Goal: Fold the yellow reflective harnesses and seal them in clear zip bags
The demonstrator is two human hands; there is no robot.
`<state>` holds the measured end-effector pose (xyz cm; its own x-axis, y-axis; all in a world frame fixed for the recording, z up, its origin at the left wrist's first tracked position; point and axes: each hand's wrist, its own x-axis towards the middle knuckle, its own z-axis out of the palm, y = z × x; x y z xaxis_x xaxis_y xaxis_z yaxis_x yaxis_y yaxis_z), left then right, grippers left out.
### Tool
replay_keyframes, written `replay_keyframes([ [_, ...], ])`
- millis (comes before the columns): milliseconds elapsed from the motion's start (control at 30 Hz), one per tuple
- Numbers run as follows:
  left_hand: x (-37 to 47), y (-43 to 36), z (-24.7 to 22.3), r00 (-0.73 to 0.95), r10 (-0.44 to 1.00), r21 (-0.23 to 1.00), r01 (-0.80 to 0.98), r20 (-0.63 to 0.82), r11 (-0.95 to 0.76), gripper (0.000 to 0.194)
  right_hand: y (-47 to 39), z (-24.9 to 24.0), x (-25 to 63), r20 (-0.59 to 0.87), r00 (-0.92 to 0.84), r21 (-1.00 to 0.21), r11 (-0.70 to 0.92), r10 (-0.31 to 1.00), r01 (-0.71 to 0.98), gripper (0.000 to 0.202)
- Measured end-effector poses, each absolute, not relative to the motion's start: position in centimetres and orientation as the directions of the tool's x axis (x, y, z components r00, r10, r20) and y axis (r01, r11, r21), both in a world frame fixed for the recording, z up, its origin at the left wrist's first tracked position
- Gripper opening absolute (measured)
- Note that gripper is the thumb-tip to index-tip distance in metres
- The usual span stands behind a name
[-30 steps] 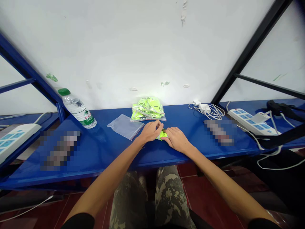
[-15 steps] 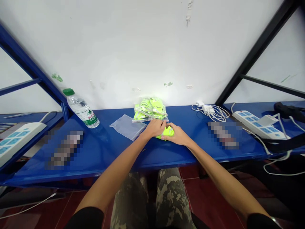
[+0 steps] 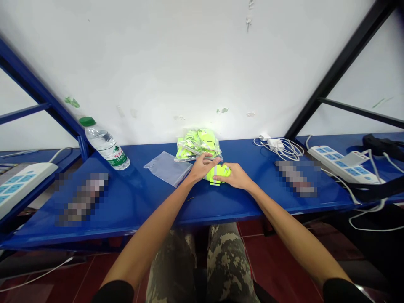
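A folded piece of neon yellow-green fabric with silvery reflective strips (image 3: 217,171) lies on the blue table between my hands. My right hand (image 3: 236,176) grips its right side, thumb across the near face and fingers mostly hidden behind. At its left edge, my left hand (image 3: 201,168) is closed on the fabric, with bent fingers and the thumb pointing right. Just beyond the hands sits a clear bag packed with similar neon fabric (image 3: 198,144). An empty-looking clear plastic bag (image 3: 167,169) lies flat to the left of my left hand.
A green-capped water bottle (image 3: 105,144) stands at the back left. White cables and a charger (image 3: 277,145) lie at the back right. Power strips (image 3: 344,164) flank both sides. Blurred items lie left and right on the blue table (image 3: 151,210), against a white wall.
My left hand has shifted slightly left and loosened from a tight fist. More of the fabric and its reflective strips now shows, looking flatter. The right hand has barely moved.
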<state>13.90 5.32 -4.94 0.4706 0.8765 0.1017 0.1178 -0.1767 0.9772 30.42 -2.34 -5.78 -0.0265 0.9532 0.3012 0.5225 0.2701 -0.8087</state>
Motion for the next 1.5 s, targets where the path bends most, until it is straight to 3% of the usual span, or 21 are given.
replay_keyframes([
  [67, 13.5, 5.3, -5.3, 0.530, 0.841, 0.985, 0.052, 0.112, -0.163, 0.065, -2.1, -5.8, 30.6, 0.287, 0.050, -0.864, 0.236, 0.956, 0.445, 0.038],
  [267, 13.7, 4.8, -5.6, 0.574, 0.796, 0.970, 0.017, 0.189, -0.243, 0.054, -1.5, -6.7, 30.8, 0.156, 0.210, -0.979, 0.122, 0.965, 0.166, 0.044],
  [433, 13.8, 4.3, -5.3, 0.572, 0.806, 0.988, -0.059, 0.152, -0.144, 0.058, -1.8, -6.7, 29.7, 0.067, 0.276, -0.997, 0.075, 0.959, -0.018, 0.046],
  [700, 14.8, 2.8, -5.7, 0.509, 0.854, 0.991, -0.131, 0.103, -0.042, 0.059, -1.1, -6.6, 28.5, 0.068, 0.537, -0.972, 0.177, 0.841, -0.153, 0.044],
  [900, 15.4, 2.7, -6.2, 0.473, 0.876, 0.963, -0.266, 0.094, 0.040, 0.061, -0.9, -6.2, 27.0, -0.198, 0.577, -0.865, 0.135, 0.792, -0.483, 0.031],
  [1033, 15.5, 2.8, -6.4, 0.439, 0.896, 0.947, -0.312, 0.067, 0.082, 0.061, -0.7, -5.3, 26.1, -0.340, 0.607, -0.790, 0.132, 0.718, -0.598, 0.024],
  [1200, 15.4, 3.1, -6.2, 0.358, 0.930, 0.954, -0.298, 0.079, 0.034, 0.060, -0.2, -5.0, 25.3, -0.351, 0.693, -0.815, 0.158, 0.630, -0.557, 0.026],
  [1400, 14.8, 4.1, -5.9, 0.225, 0.966, 0.953, -0.298, 0.126, -0.055, 0.058, -0.7, -5.4, 24.2, -0.040, 0.697, -0.962, 0.161, 0.716, -0.221, 0.051],
  [1500, 14.9, 4.0, -5.8, 0.128, 0.980, 0.943, -0.315, 0.152, -0.105, 0.059, -1.2, -5.5, 23.0, 0.079, 0.721, -0.982, 0.180, 0.688, -0.064, 0.062],
])
